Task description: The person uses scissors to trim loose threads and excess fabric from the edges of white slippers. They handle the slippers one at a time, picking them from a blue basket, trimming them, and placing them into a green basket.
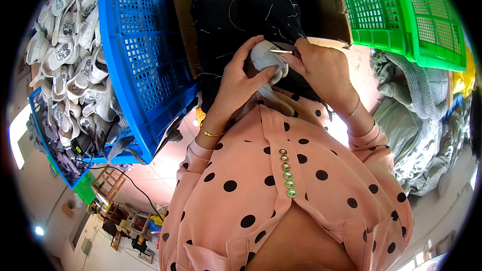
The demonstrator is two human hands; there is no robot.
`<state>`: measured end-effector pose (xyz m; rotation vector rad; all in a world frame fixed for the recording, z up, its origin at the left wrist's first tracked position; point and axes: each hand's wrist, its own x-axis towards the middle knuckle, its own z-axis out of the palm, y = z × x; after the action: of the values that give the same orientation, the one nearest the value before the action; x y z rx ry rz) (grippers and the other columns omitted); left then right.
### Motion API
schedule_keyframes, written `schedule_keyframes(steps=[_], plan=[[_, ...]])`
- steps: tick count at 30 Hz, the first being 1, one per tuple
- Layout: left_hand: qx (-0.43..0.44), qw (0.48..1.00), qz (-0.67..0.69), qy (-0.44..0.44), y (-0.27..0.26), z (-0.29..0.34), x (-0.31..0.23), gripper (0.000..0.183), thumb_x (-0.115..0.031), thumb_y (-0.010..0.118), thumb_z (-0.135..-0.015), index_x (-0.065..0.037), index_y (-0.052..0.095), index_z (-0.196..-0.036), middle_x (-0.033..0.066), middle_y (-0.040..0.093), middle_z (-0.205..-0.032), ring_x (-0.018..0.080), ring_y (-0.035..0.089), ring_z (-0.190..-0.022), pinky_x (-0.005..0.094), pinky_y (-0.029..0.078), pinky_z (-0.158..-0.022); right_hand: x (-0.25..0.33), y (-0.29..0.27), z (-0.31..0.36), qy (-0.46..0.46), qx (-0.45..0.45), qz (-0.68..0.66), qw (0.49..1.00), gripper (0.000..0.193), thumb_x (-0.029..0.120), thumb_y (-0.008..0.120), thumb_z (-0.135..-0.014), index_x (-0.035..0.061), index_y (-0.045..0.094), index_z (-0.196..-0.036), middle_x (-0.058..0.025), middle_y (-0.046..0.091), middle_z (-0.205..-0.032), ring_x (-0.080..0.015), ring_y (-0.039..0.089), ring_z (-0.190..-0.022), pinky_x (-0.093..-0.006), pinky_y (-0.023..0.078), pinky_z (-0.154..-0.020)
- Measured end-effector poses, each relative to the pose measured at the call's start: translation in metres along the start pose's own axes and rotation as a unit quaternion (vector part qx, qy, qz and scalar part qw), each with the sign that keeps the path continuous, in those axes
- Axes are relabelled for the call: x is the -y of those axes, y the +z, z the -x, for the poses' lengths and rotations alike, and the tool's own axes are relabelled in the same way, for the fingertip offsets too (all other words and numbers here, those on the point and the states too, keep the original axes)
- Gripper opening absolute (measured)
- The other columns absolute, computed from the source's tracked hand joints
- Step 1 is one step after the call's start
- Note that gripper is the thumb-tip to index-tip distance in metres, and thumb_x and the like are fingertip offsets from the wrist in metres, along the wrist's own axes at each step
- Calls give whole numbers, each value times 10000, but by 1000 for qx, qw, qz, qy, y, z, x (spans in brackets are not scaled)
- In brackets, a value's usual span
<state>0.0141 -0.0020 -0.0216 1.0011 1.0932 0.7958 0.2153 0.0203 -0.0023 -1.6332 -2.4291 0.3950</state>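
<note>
My left hand [238, 86] is closed round a pale grey-white fabric shoe upper [261, 56], with its thumb pressed on the near side. A strap-like pale part [277, 101] hangs below it, over my shirt. In my right hand [324, 70] is a thin, pointed metal blade tool [282, 51], pinched between thumb and fingers. Its tip lies against the upper's edge or just over it; I cannot tell which. Most of the tool is hidden in my fingers. Under both hands is black cloth [221, 12] over my lap, strewn with loose white threads.
A blue plastic crate [118, 52] stands at the left, beside a heap of pale shoe uppers [65, 57] with printed pictures. Ahead is an open cardboard box [331, 7]. Green crates [374, 7] stand at the right, above grey-green bags [416, 135]. A black cable [133, 183] runs at lower left.
</note>
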Motion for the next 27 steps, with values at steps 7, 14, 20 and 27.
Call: schedule_keyframes(steps=[7, 14, 20, 27], plan=[[6, 999, -17, 27, 2, 1, 4, 632, -62, 724, -844, -55, 429, -1403, 100, 539, -1277, 169, 536, -1153, 291, 434, -994, -2, 55, 1, 81, -77, -381, 918, 469, 503, 531, -951, 72, 533, -764, -18, 484, -522, -136, 462, -415, -278, 382, -401], [-30, 977, -187, 98, -7, -4, 1, 494, -91, 718, -846, -46, 543, -1306, 109, 595, -1218, 189, 584, -1090, 300, 462, -949, -15, 14, -8, 275, 84, -707, 646, 459, 497, 421, -1012, 79, 529, -860, 74, 330, -612, -22, 243, -509, -200, 176, -464], [-13, 918, -344, 197, -6, -32, -23, 211, -108, 726, -822, -27, 721, -1017, 94, 697, -1014, 207, 632, -1021, 317, 489, -891, -29, 27, 5, 168, 0, -501, 849, 439, 437, 496, -994, 37, 572, -830, -50, 477, -599, -153, 411, -499, -258, 348, -490], [-15, 928, -319, 192, -5, -46, -24, 69, -41, 679, -865, -1, 707, -914, 88, 698, -913, 137, 647, -725, 229, 516, -670, -26, 25, 15, 59, -24, -198, 978, 429, 446, 591, -920, 38, 607, -787, -130, 588, -586, -332, 588, -534, -385, 456, -491]])
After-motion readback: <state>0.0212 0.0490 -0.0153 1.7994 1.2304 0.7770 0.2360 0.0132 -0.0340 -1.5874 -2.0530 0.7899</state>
